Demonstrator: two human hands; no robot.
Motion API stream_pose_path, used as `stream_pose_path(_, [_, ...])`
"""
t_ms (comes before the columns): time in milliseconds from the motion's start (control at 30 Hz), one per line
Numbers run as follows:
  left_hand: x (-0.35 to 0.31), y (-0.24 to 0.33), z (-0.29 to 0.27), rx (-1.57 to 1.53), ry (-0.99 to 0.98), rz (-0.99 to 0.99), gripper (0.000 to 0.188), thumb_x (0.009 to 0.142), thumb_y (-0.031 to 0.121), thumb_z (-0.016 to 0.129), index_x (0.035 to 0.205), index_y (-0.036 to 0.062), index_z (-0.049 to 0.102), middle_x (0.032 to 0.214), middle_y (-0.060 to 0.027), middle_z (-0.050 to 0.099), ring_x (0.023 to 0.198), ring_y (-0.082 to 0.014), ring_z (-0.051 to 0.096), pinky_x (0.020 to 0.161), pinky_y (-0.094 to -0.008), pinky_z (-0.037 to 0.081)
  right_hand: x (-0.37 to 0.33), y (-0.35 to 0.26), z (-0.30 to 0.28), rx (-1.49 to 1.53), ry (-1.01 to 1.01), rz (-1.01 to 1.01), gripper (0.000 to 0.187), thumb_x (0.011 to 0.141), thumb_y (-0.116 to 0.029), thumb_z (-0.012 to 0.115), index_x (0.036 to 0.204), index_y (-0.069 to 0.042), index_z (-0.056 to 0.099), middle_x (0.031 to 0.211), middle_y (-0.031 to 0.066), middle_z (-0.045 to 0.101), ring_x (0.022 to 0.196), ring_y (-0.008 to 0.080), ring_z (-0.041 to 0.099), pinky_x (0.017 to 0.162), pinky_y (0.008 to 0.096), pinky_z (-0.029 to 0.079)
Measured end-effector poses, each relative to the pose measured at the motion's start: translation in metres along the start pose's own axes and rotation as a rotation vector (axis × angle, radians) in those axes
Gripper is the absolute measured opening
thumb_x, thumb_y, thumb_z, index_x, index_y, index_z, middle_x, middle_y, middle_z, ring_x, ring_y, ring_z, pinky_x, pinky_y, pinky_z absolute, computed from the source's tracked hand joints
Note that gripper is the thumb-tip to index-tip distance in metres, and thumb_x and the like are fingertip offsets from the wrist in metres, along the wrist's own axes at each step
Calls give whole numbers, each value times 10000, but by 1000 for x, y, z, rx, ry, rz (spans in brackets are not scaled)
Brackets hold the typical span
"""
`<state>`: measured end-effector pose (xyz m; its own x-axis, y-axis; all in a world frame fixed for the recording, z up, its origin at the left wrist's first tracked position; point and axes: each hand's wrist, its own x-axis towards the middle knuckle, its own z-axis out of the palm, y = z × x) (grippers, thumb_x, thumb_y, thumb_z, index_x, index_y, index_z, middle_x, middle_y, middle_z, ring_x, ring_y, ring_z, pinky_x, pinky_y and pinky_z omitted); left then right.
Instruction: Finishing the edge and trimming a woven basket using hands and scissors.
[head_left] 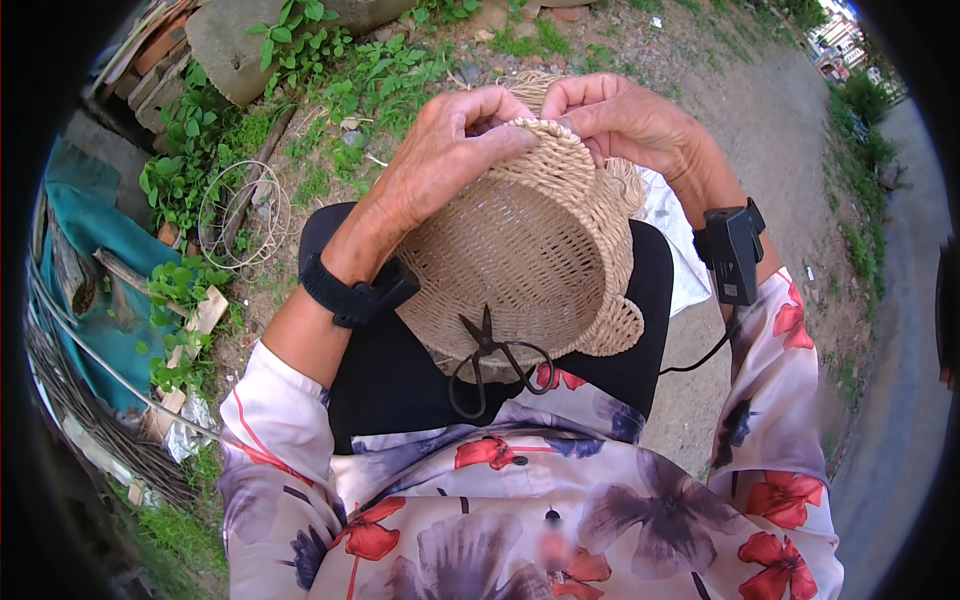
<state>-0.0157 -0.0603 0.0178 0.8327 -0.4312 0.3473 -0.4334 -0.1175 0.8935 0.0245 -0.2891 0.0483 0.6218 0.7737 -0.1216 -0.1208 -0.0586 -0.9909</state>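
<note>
A round basket (pixel 500 250) woven of pale straw cord rests tilted on my lap, its opening facing me. My left hand (pixel 450 145) grips the far rim, thumb inside and fingers behind. Just right of it, my right hand (pixel 625 115) pinches at the same braided rim; whether a loose strand is between its fingertips I cannot make out. A rounded woven ear or loop (pixel 612 328) sticks out at the lower right of the basket. Dark iron scissors (pixel 487 345) with large loop handles lie across the near rim, blades pointing into the basket.
Loose straw strands (pixel 530 88) show behind my hands. A white sheet (pixel 668 240) lies on the ground at right. To the left are a wire coil (pixel 245 215), green weeds (pixel 185 170), a teal tarp (pixel 95 230) and bundled sticks (pixel 110 430). A cable (pixel 695 360) hangs by my right arm.
</note>
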Motion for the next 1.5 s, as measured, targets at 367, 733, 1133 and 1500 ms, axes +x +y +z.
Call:
stream_pose_path(367, [-2, 3, -1, -106, 22, -112, 174, 781, 178, 693, 810, 26, 616, 711, 22, 566, 664, -57, 495, 606, -225, 395, 14, 0, -4, 5, -63, 26, 184, 860, -134, 667, 972, 6, 622, 789, 14, 649, 612, 37, 610, 539, 145, 521])
stream_pose_path(733, [2, 3, -2, -129, 16, -137, 164, 773, 168, 714, 808, 28, 635, 725, 23, 594, 664, -50, 514, 618, -218, 418, 21, -21, -2, -230, -108, 146, 149, 837, -147, 666, 907, -22, 624, 691, -14, 610, 522, 19, 578, 442, 133, 483])
stream_pose_path(1133, [0, 11, -4, -160, 26, -166, 136, 747, 118, 721, 769, 40, 612, 708, 32, 575, 661, -46, 496, 607, -210, 387, 8, -18, 9, -270, -25, -11, 162, 808, -171, 697, 900, -54, 633, 739, -38, 610, 660, 13, 573, 559, 148, 450])
stream_pose_path(1500, [2, 0, -5, -246, -21, -132, 109, 795, 111, 686, 832, 48, 605, 758, 53, 565, 701, -27, 501, 638, -196, 395, -1, 8, 14, -8, 115, -192, 134, 831, -94, 667, 927, -77, 574, 864, 1, 618, 800, 60, 595, 701, 197, 488])
